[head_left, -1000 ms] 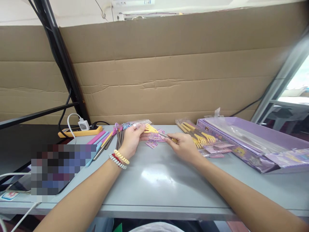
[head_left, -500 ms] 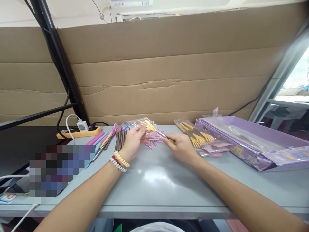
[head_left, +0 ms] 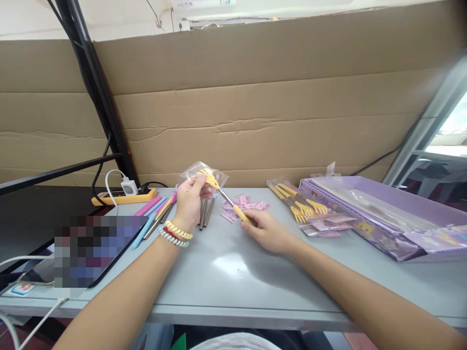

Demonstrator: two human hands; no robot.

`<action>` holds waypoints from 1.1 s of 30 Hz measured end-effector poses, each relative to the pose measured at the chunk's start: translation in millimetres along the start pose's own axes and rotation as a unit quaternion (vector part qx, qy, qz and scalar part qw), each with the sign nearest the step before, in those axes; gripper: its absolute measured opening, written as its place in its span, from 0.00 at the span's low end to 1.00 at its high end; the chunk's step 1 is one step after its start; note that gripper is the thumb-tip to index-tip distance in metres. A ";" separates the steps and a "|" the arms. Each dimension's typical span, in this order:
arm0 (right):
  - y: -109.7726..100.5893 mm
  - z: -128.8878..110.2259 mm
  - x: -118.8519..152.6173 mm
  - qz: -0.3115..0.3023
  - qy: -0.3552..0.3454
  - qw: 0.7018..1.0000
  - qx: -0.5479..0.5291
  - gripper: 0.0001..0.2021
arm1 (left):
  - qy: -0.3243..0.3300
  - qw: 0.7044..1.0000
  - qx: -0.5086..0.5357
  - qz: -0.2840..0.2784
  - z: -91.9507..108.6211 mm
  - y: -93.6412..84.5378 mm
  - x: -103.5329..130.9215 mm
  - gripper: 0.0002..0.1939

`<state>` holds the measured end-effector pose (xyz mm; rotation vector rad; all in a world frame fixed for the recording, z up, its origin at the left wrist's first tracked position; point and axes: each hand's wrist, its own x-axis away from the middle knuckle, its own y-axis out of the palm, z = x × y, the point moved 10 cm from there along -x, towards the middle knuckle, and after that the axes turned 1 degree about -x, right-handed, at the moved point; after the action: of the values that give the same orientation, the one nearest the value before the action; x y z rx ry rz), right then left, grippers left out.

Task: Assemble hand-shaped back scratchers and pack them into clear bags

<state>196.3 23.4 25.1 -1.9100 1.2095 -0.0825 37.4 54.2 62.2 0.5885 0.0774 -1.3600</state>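
Note:
A yellow back scratcher (head_left: 226,197) with a claw head, a metal rod and a yellow handle slants between my hands above the table. My left hand (head_left: 190,199) is closed on its claw end, where a clear plastic bag (head_left: 189,171) surrounds the head. The end of the yellow handle sits in the closed fingers of my right hand (head_left: 269,229). Small pink-purple cards (head_left: 229,215) lie scattered beneath the rod. Metal rods (head_left: 206,214) rest beside my left hand and are partly hidden by it.
Bagged yellow scratchers (head_left: 299,206) and packs of pink cards (head_left: 326,223) lie right, against a purple box (head_left: 368,238). On the left are coloured handles (head_left: 148,206), a blurred-out tablet (head_left: 95,253) and a yellow power strip (head_left: 144,196). A cardboard wall (head_left: 255,107) closes the back.
My left hand has lifted the claw end and bag up and left. More of the rod and the yellow handle now shows, and my right hand has shifted slightly down. The pink cards are more exposed.

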 end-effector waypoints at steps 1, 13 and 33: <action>4.5 4.2 0.0 -0.020 0.008 1.000 0.003 0.10 | 0.011 1.000 -0.001 0.006 4.4 -3.7 -2.1 0.16; 25.2 7.9 3.8 -0.094 0.019 0.995 -0.020 0.09 | 0.024 0.981 -0.142 -0.131 3.7 28.4 13.9 0.18; 20.4 10.6 3.6 -0.070 0.049 0.990 -0.114 0.06 | 0.085 0.815 -0.424 -0.385 -19.0 67.8 48.7 0.21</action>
<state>188.6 23.8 3.1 -2.2117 1.1896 -0.1177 117.1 25.0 51.1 -0.1360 1.1191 -1.8382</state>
